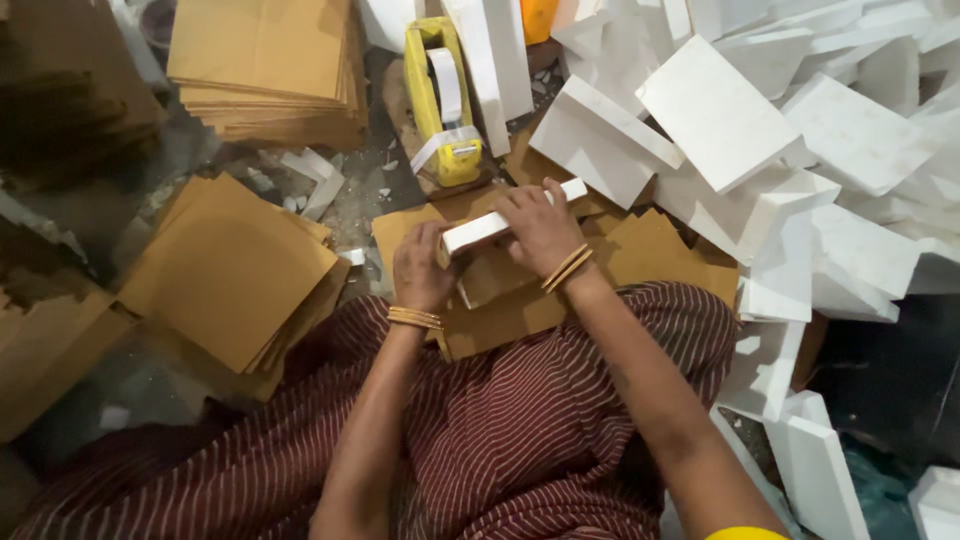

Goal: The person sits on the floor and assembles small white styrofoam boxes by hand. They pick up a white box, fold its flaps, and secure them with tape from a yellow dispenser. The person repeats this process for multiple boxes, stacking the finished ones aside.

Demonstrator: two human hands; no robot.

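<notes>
A thin white foam slab (pixel 500 222) stands on its edge over a brown cardboard piece (pixel 500 310) that rests on my lap. My left hand (pixel 422 265) grips the slab's near end, thumb and fingers wrapped round it. My right hand (pixel 540 228) lies over the slab's far half, fingers closed along its top edge. Both wrists wear gold bangles. A dark red striped cloth (pixel 520 420) covers my lap beneath.
A big heap of white foam slabs (pixel 780 150) fills the right side. Stacks of brown cardboard sheets lie at the left (pixel 230 270) and top left (pixel 265 65). A yellow tape dispenser (pixel 440 95) stands ahead of my hands. Foam scraps litter the floor.
</notes>
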